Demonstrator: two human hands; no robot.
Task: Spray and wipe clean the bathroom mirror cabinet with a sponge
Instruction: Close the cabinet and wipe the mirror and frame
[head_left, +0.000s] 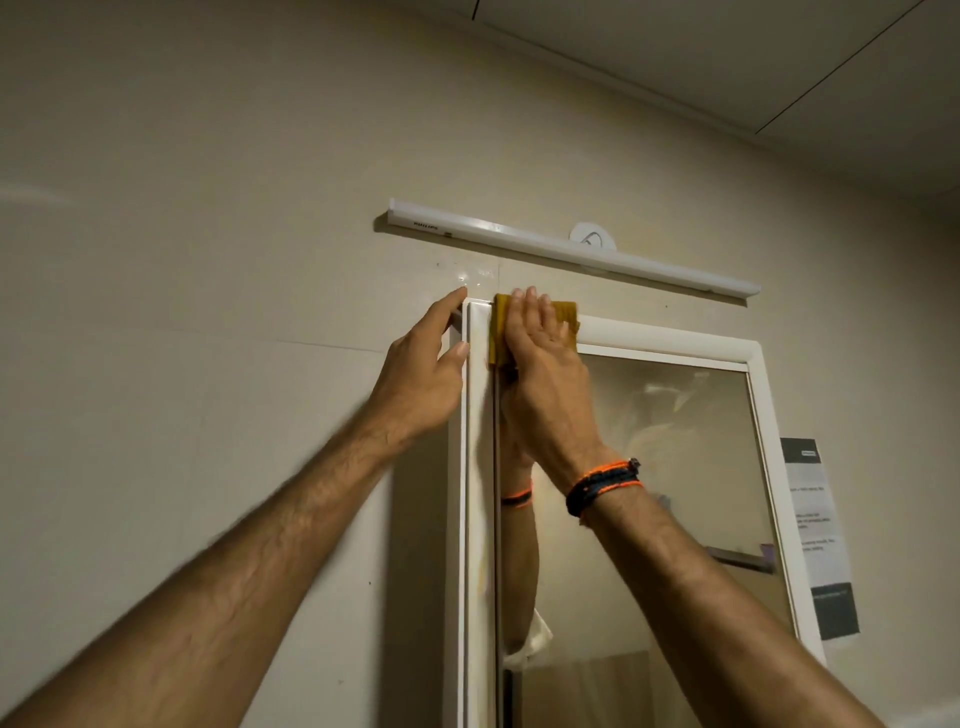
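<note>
The light is dim, warm and yellowish, with no strong source showing; the tube lamp (571, 248) at upper centre looks unlit. Soft shadows fall beneath it and left of the cabinet frame (470, 467). The mirror (675, 467) at right carries hazy, smeared reflections. Straight lines bow toward the frame edges, and the forearms at lower left are slightly blurred.
</note>
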